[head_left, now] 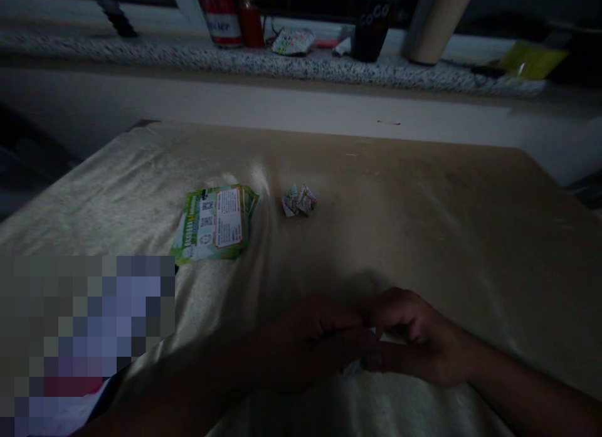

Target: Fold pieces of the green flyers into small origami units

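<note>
My left hand (pixel 322 343) and my right hand (pixel 418 340) meet low in the head view, just above the table. Both are closed, with fingertips pressed together around a small pale paper-like piece (pixel 352 367). Only its edges show between and below the fingers; the rest is hidden in the dim light. Beyond the hands lies a small folded piece of printed paper (pixel 300 200) with crisp points. To its left, a stack of green printed leaflets (pixel 214 222) rests flat on the table.
A shiny beige cloth covers the table (pixel 451 236), wrinkled at the left. On the speckled windowsill (pixel 188 53) stand a red can (pixel 221 17), a red bottle, a dark "CoCo" cup (pixel 371 23), a beige cylinder and a crumpled printed paper (pixel 292 42). A blurred-out patch covers the lower left.
</note>
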Motion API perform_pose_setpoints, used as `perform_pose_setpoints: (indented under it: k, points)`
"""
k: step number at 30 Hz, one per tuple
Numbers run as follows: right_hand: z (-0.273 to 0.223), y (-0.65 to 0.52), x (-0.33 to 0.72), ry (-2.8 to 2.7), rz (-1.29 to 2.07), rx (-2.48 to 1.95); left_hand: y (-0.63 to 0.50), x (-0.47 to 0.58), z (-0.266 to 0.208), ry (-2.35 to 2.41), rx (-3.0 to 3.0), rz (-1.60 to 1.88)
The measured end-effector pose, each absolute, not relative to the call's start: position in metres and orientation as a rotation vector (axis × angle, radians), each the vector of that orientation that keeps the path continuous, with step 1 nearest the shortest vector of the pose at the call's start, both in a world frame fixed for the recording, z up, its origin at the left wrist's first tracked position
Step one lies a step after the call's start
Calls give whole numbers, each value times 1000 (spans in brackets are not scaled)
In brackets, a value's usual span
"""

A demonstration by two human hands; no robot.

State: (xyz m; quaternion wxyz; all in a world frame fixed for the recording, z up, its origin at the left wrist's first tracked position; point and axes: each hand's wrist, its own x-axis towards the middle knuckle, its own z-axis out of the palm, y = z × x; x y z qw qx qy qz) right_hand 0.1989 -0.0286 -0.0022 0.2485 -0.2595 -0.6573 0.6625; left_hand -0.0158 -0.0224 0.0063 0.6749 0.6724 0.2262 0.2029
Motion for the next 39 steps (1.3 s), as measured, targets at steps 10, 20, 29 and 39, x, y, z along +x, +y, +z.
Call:
perform_pose_setpoints:
  k: [10,20,29,39]
  points:
    - [-1,-30,199,-1810,1801,-807,-29,-14,6,759,1955,539]
    - [-3,-31,200,-1851,1787,-898,-29,-13,5,786,2128,529]
    - [-4,-35,197,-1692,1812,-1090,-34,-8,-3,822,2287,736]
    - [-3,-30,203,-1748,1675,-1070,-27,-11,0,929,2071,671]
